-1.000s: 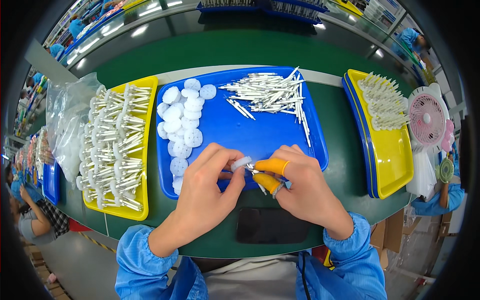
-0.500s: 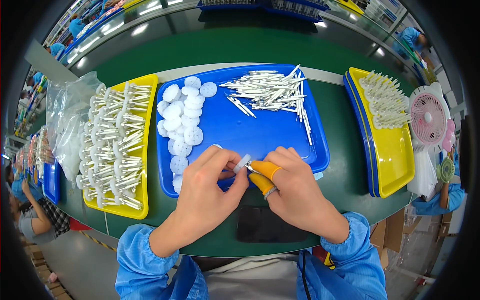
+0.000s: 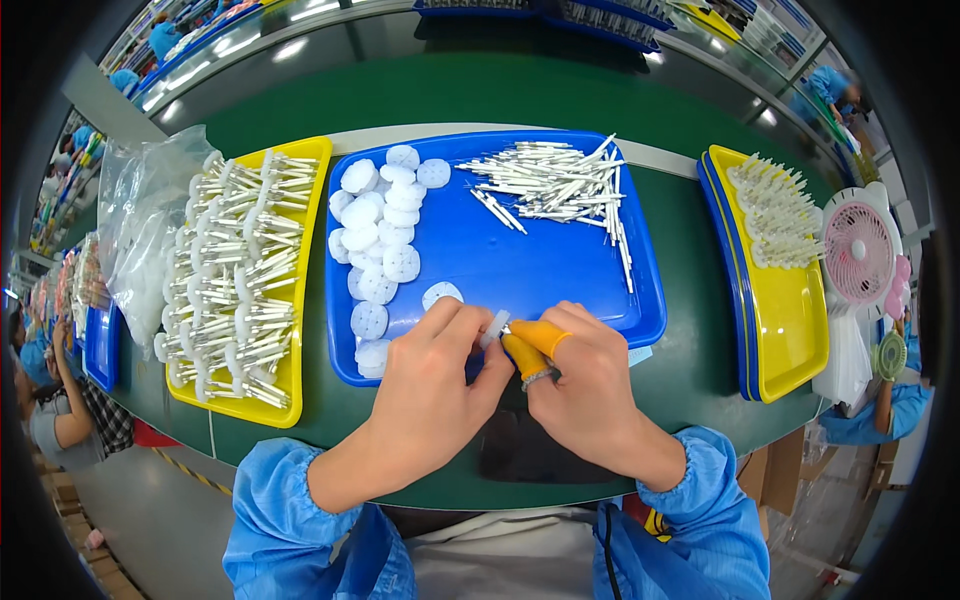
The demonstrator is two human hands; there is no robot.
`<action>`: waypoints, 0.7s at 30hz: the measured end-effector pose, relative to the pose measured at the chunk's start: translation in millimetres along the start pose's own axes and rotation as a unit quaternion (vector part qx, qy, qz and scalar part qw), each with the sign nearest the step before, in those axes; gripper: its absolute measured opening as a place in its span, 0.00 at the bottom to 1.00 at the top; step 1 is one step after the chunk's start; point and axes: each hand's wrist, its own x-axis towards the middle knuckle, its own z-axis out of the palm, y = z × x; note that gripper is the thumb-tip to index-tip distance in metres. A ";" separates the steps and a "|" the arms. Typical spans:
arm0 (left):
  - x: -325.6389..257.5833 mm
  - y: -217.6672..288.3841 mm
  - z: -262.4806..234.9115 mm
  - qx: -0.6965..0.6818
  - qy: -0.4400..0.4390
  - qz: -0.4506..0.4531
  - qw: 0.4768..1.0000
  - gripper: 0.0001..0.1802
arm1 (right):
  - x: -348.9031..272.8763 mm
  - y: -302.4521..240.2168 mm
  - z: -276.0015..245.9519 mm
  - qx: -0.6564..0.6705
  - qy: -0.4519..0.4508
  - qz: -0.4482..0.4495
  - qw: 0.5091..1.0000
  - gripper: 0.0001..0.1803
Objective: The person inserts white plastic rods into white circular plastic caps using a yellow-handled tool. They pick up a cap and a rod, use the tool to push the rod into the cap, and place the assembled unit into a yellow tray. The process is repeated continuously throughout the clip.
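Over the front edge of a blue tray point(image 3: 480, 262), my two hands meet at a white round plastic disc point(image 3: 494, 328). My left hand point(image 3: 432, 375) pinches the disc on edge between thumb and fingers. My right hand point(image 3: 585, 375), with yellow finger cots point(image 3: 537, 340) on thumb and index finger and a ring, closes on a small metal-tipped piece point(image 3: 506, 329) against the disc's face. Most of that piece is hidden by the fingertips. Loose white discs point(image 3: 378, 237) fill the tray's left side; a pile of thin white sticks point(image 3: 550, 180) lies at its back right.
A yellow tray point(image 3: 318, 220) of discs bristling with sticks stands left, beside a clear plastic bag point(image 3: 140, 225). Stacked trays point(image 3: 790, 340) at right hold similar pieces, near a pink fan point(image 3: 860, 250). A dark phone-like slab point(image 3: 535, 450) lies under my wrists. Other people work beyond.
The view has shifted slightly, so the trays appear a little to the right. My hands keep their pinch on the disc, and a loose disc beside my left hand now shows more fully.
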 end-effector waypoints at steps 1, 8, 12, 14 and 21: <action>2.0 -1.7 -0.7 -0.001 -0.005 -0.001 1.000 0.10 | 3.1 0.2 -0.3 -0.002 -0.010 0.012 1.000 0.08; 19.0 -16.6 -13.5 0.018 0.113 -0.010 0.993 0.07 | 72.1 28.6 4.9 -0.168 -0.004 -0.034 0.985 0.09; 22.3 -17.6 -22.5 0.020 0.101 -0.008 0.995 0.05 | 105.6 42.8 29.9 -0.330 0.004 -0.056 0.942 0.08; 23.3 -21.3 -24.9 0.018 0.102 -0.015 0.994 0.07 | 108.5 39.7 31.1 -0.337 -0.003 -0.052 0.940 0.08; 22.5 -15.3 -26.8 -0.059 0.081 -0.035 0.994 0.06 | 56.1 28.8 -3.3 -0.227 -0.058 -0.054 0.971 0.15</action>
